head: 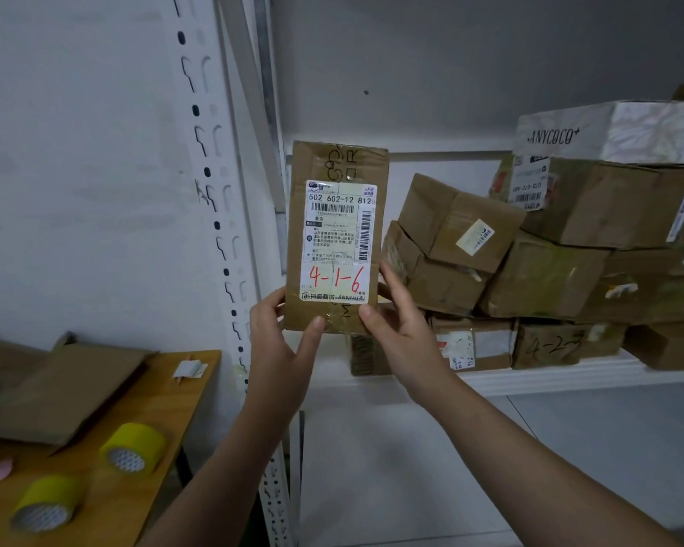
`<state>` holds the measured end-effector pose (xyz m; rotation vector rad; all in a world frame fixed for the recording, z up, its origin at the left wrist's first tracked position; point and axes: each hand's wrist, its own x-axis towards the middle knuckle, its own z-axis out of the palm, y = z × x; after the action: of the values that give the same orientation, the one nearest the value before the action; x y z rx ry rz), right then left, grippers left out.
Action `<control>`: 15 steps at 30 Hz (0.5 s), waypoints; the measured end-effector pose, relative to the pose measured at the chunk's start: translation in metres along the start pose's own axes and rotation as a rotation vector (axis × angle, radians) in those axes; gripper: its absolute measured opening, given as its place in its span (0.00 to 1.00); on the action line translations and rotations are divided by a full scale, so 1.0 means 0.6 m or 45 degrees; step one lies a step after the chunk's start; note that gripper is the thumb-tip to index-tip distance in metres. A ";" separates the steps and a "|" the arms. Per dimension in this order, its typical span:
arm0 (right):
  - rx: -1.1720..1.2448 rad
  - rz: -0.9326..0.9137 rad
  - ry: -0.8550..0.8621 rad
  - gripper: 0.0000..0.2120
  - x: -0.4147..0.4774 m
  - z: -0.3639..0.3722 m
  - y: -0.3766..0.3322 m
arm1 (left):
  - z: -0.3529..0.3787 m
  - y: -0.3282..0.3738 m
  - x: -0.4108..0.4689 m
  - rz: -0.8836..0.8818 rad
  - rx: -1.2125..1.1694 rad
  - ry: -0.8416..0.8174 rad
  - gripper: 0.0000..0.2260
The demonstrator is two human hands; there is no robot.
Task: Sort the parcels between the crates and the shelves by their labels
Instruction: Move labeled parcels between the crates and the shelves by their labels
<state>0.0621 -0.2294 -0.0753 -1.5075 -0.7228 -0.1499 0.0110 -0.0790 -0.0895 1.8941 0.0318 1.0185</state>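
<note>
Thumbs in front, fingers point(388, 279) behind: left hand point(279, 349) and right hand point(405, 337) pinch the flat parcel point(334, 167) by its bottom corners, upright before the shelf point(569, 375) (label point(338, 238) reads 4-1-6). Looks light and stiff, so a firm edge grip should hold.

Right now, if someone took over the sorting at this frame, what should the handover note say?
Left hand and right hand both grip the parcel at its bottom, upright. Its label, marked 4-1-6 in red, faces the camera.
The parcel is in front of the shelf, left end, not set down.
Other cardboard boxes are stacked on that shelf.
Left to do: place this parcel by its label.
</note>
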 end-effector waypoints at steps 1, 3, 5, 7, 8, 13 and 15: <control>-0.008 0.010 -0.009 0.27 -0.001 0.001 0.001 | -0.004 0.002 -0.001 0.037 0.032 0.000 0.24; -0.021 0.030 -0.015 0.27 -0.003 0.005 0.002 | -0.013 0.005 -0.002 0.152 0.146 -0.008 0.28; -0.010 0.052 0.000 0.24 -0.005 0.011 0.006 | -0.024 0.005 -0.006 0.314 0.360 -0.028 0.28; 0.023 0.095 0.040 0.21 -0.012 0.019 0.015 | -0.037 0.003 -0.012 0.431 0.614 -0.112 0.26; 0.032 0.127 0.070 0.20 -0.017 0.024 0.023 | -0.043 -0.001 -0.017 0.455 0.730 -0.189 0.27; -0.029 0.268 0.171 0.20 -0.049 0.047 0.063 | -0.061 -0.023 -0.051 0.417 0.985 -0.451 0.25; -0.005 0.284 0.160 0.20 -0.053 0.052 0.069 | -0.066 -0.029 -0.059 0.469 1.002 -0.429 0.24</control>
<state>0.0477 -0.2073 -0.1299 -1.5564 -0.4512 -0.0763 -0.0315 -0.0557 -0.1170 2.8546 -0.1364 0.9873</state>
